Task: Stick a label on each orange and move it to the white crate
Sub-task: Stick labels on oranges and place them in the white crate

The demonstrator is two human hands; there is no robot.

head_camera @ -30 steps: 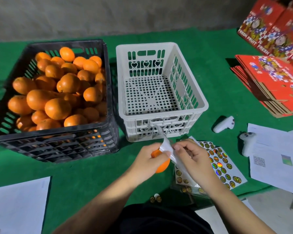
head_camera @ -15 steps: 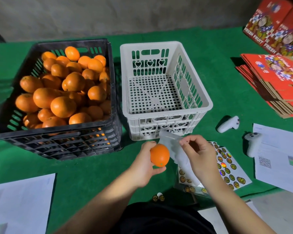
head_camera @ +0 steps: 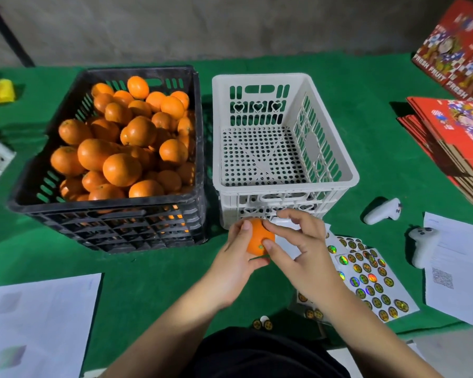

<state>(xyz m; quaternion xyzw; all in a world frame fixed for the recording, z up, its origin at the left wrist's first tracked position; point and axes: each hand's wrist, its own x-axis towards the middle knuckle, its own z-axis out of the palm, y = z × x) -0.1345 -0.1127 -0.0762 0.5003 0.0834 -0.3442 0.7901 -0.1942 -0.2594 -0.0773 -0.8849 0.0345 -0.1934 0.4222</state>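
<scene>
Orange (head_camera: 258,236) held just before white crate (head_camera: 350,170) — crate upright, bare inside.

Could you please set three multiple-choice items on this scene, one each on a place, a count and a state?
1. Where is the held orange?
A. in the black crate
B. in front of the white crate
C. on the paper

2. How many oranges lie in the white crate?
A. none
B. one
C. three

3. What does the left hand do?
A. lies flat
B. grips the orange
C. lifts a crate

Key: 1 B, it sits before the crate's near wall; 2 A, only the perforated floor shows; 3 B, its fingers curl round the fruit while the right hand touches it.
</scene>
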